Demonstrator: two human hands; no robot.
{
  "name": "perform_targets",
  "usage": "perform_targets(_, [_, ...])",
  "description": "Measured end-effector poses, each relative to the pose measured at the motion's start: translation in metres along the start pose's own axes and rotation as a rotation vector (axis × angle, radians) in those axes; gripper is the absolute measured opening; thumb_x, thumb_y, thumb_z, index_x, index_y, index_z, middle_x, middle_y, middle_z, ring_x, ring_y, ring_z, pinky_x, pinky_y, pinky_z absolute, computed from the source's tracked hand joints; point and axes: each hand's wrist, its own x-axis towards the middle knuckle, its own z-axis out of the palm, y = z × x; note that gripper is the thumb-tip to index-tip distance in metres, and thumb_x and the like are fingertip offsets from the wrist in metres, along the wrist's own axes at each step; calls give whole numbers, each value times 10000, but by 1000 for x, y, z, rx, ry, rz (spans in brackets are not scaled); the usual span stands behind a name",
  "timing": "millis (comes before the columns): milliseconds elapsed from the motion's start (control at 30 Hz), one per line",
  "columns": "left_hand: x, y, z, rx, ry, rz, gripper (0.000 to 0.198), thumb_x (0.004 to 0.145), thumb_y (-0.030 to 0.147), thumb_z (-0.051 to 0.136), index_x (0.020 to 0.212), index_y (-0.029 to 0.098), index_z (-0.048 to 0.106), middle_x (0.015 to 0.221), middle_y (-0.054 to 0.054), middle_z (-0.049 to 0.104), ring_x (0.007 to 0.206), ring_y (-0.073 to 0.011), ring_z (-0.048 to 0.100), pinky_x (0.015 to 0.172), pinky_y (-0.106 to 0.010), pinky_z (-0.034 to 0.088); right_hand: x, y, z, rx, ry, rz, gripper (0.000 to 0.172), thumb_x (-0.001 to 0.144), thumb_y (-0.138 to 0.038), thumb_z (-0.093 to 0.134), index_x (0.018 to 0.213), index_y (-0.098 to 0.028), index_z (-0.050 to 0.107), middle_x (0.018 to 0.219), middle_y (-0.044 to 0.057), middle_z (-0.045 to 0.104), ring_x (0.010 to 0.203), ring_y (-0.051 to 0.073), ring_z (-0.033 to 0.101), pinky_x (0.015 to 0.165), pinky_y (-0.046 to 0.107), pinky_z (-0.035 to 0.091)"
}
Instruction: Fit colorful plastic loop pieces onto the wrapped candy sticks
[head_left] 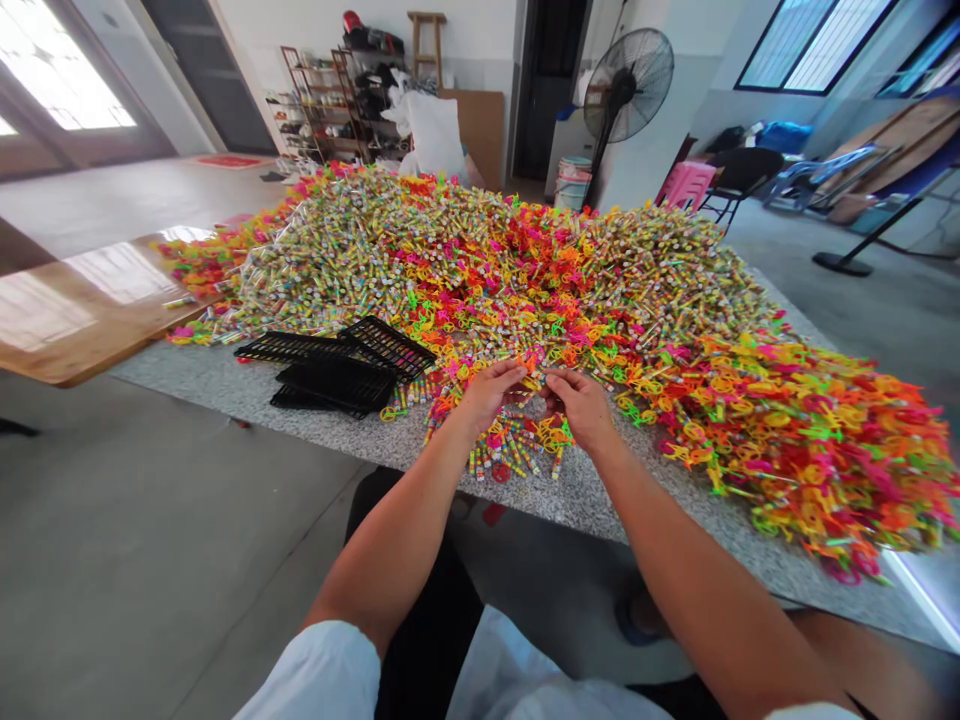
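Above the desk (pixel 217 395), a small orange piece (pixel 532 360) is pinched by the left hand (pixel 489 393); what is held by the curled right hand (pixel 583 406) cannot be told. Space is crowded by the coloured heap (pixel 465 250) and black trays (pixel 337 383)

Grey floor (pixel 150 560), pale walls (pixel 484 35), standing fan (pixel 628 85)

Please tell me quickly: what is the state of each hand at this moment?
Left hand: closed in a pinch, seemingly on a small orange piece.
Right hand: closed in a pinch; what it holds cannot be told.
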Motion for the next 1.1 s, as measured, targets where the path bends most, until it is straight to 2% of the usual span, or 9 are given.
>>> perform_targets(133, [1, -2, 0, -3, 10, -5, 353, 733, 414, 835, 935, 156, 704, 878, -45, 722, 760, -151, 680, 690, -265, 533, -3, -12, 1, -99, 33, -42, 375, 790, -467, 704, 1023, -173, 719, 744, 15, 689, 534, 125, 571, 490, 257, 511])
perform_targets(233, [4, -6, -1, -63, 21, -2, 381, 714, 424, 847, 952, 165, 700, 855, -35, 718, 748, -153, 680, 702, -276, 537, -5, -16, 2, -253, 68, -68, 330, 801, -447, 676, 973, -171, 733, 702, 13, 678, 514, 127, 554, 451, 244, 480])
perform_targets(300, [5, -8, -1, -28, 30, 12, 389, 701, 431, 853, 933, 160, 698, 840, -30, 711, 746, -149, 674, 712, -277, 537, -5, -14, 2, -271, 64, -55, 315, 806, -449, 669, 949, -175, 731, 690, 10, 675, 513, 130, 555, 442, 241, 475])
perform_targets(433, [3, -11, 2, 64, 9, 24, 402, 719, 472, 826, 929, 158, 687, 855, -25, 705, 768, -148, 663, 715, -272, 523, -6, -7, -2, -157, 43, -9, 343, 790, -478, 711, 975, -190, 725, 719, 6, 689, 518, 129, 565, 436, 237, 480])
perform_targets(567, [0, -9, 8, 151, -18, 33, 405, 746, 499, 789, 925, 154, 677, 881, -37, 711, 786, -150, 656, 728, -275, 509, -6, -3, -5, 96, 68, 76, 346, 733, -470, 784, 919, -185, 718, 699, -1, 673, 518, 117, 557, 447, 235, 494])
perform_targets(733, [0, -8, 9, 320, -7, 75, 350, 758, 470, 770, 809, 149, 641, 727, 10, 632, 669, -107, 595, 682, -244, 480, -5, 2, -8, 235, 75, 220, 367, 660, -440, 847, 870, -178, 700, 689, -5, 657, 514, 104, 540, 444, 226, 486])
perform_targets(833, [1, -14, 8, 350, 1, 42, 326, 774, 443, 757, 775, 150, 615, 682, 22, 602, 615, -92, 574, 659, -239, 485, -7, 8, -13, 81, 6, 161, 400, 699, -477, 824, 945, -185, 707, 715, -6, 668, 549, 119, 583, 511, 254, 528])
perform_targets(967, [2, -20, 9, 352, -56, -9, 344, 787, 468, 750, 792, 148, 624, 728, -1, 635, 632, -101, 609, 656, -239, 512, -11, 13, -23, -348, -63, -57, 386, 797, -515, 742, 1011, -195, 715, 766, 5, 699, 571, 139, 616, 547, 268, 521])
perform_targets(1100, [0, -21, 12, 330, -96, -42, 428, 835, 594, 670, 943, 180, 657, 815, -15, 670, 669, -122, 642, 642, -247, 535, -14, 13, -29, -509, -119, -151, 332, 903, -506, 628, 1050, -218, 705, 893, 30, 737, 690, 177, 674, 616, 293, 539])
